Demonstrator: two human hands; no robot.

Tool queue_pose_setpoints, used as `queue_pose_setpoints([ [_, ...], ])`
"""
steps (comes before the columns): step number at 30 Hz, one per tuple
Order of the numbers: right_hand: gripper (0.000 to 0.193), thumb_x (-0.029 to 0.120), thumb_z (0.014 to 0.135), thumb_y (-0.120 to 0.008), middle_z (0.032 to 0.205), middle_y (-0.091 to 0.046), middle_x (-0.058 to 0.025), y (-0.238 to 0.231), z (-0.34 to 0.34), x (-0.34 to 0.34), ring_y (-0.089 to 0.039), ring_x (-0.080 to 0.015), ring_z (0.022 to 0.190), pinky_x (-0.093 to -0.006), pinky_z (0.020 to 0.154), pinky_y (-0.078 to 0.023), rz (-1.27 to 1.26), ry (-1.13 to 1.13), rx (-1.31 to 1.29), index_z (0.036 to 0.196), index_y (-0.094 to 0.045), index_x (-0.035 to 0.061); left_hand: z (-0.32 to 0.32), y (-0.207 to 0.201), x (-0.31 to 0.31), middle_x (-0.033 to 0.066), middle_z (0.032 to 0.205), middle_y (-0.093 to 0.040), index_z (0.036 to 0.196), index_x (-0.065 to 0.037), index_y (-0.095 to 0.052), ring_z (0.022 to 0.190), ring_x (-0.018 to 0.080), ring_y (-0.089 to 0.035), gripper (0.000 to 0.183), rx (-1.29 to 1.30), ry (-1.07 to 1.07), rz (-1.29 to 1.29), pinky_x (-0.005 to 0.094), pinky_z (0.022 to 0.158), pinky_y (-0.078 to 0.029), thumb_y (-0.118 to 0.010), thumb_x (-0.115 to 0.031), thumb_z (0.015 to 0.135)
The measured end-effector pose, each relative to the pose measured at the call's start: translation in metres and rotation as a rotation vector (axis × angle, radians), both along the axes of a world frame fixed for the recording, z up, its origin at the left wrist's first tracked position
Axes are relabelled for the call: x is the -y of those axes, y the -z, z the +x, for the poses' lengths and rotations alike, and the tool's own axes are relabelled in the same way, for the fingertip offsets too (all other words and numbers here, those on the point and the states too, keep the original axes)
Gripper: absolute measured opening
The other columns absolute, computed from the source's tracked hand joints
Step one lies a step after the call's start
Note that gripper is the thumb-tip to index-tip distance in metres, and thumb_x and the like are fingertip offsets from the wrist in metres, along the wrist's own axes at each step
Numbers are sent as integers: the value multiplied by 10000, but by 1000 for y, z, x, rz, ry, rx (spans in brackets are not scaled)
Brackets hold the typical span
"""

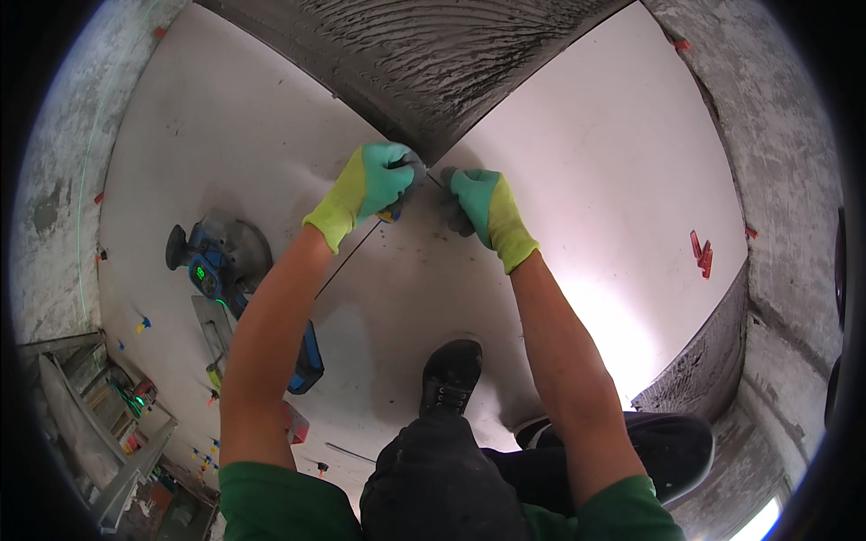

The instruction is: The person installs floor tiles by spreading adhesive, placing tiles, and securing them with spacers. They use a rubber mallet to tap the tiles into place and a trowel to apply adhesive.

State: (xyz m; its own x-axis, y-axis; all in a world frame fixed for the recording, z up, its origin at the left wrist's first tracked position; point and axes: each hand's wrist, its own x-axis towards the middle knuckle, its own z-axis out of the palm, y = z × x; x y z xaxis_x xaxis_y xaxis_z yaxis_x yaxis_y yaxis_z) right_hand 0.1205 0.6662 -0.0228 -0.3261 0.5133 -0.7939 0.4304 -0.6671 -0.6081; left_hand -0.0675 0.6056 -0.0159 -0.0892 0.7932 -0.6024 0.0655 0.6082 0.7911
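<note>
My left hand point(386, 178), in a green and yellow glove with grey fingertips, is closed at the meeting corner of the white floor tiles point(595, 153). Its fingers hide whatever they pinch. A small yellow-and-blue tile levelling spacer point(390, 215) shows just under that hand, by the dark joint point(350, 257). My right hand point(480, 203), gloved alike, is close beside it on the right, low over the tile. Its fingers curl inward, and I cannot make out anything in them. Beyond both hands, combed grey mortar point(424, 63) comes to a point at the corner.
Left of my arm lie a blue-and-black suction tool point(221, 257) with a green display and a flat trowel point(212, 329). Red wedges point(702, 255) rest on the right tile. Bare walls flank both sides; metal framing point(90, 424) stands lower left. My shoe point(451, 374) is on the tile.
</note>
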Motion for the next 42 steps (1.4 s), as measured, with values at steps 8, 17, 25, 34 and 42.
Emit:
queue_pose_setpoints([
  [8,320,272,935,-591,671,-673,-104,-5,-5,-3,-621,-194,524,-330,483,-460,-22,-89,90,857,-699,-18,8,0,-18,110,658,-613,882,3,-670,520,215,-615,163,-304,211,-174,366,515,-509,-639,-157,882],
  [17,299,265,916,-590,688,-698,-78,-13,-11,-3,-649,-185,534,-323,530,-504,55,-193,233,838,-721,7,14,-16,-31,160,724,-670,799,-55,-647,620,340,-677,162,-675,510,-186,436,661,-550,-618,-207,849],
  [25,324,279,863,-591,706,-700,-163,-3,-16,4,-689,-309,661,-414,687,-538,232,-265,340,797,-731,-5,10,-9,-25,152,743,-682,810,-67,-668,670,350,-680,161,-681,401,-180,441,677,-547,-649,-224,839],
  [34,336,317,858,-594,748,-715,-164,-4,-18,7,-700,-347,745,-425,749,-542,218,-256,372,834,-752,22,7,-9,-20,196,827,-681,837,-49,-677,755,414,-638,209,-753,385,-53,477,684,-510,-672,-258,822],
  [42,345,328,870,-580,731,-710,-156,-3,-18,10,-700,-351,746,-433,743,-542,236,-286,359,817,-746,30,3,-17,-15,98,642,-673,828,-74,-654,521,230,-676,200,-724,460,-19,365,628,-560,-613,-235,939],
])
